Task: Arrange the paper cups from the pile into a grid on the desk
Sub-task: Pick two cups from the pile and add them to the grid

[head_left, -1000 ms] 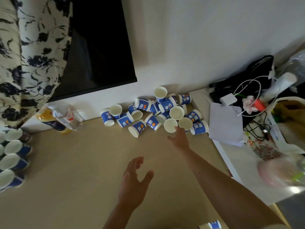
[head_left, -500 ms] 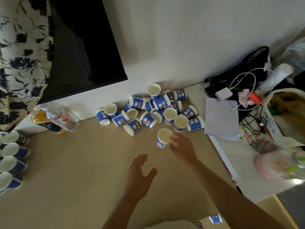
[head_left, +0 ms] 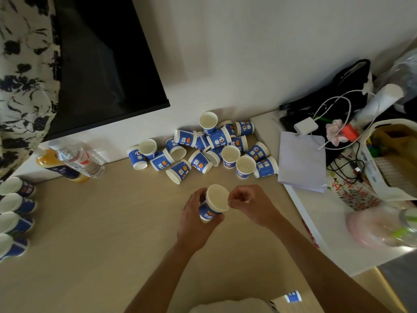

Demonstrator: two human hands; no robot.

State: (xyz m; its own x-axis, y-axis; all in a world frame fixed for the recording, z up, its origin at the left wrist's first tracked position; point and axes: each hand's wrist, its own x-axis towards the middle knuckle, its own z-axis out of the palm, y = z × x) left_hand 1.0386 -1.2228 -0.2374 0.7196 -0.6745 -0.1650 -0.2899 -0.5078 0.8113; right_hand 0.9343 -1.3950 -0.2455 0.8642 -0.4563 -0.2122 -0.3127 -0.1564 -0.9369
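Another cup [head_left: 217, 198] headed for the grid
Placed cups [head_left: 13, 204] waited far left; over the desk [head_left: 112, 233] the left hand [head_left: 194, 224] had just closed round it, while the right hand [head_left: 250, 205], which drew it from the pile [head_left: 203, 146], pinched its rim.

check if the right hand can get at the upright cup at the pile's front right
Probably yes: the upright cup stands at the pile's near edge, only bare desk between it and the right hand, which must first release the held cup.
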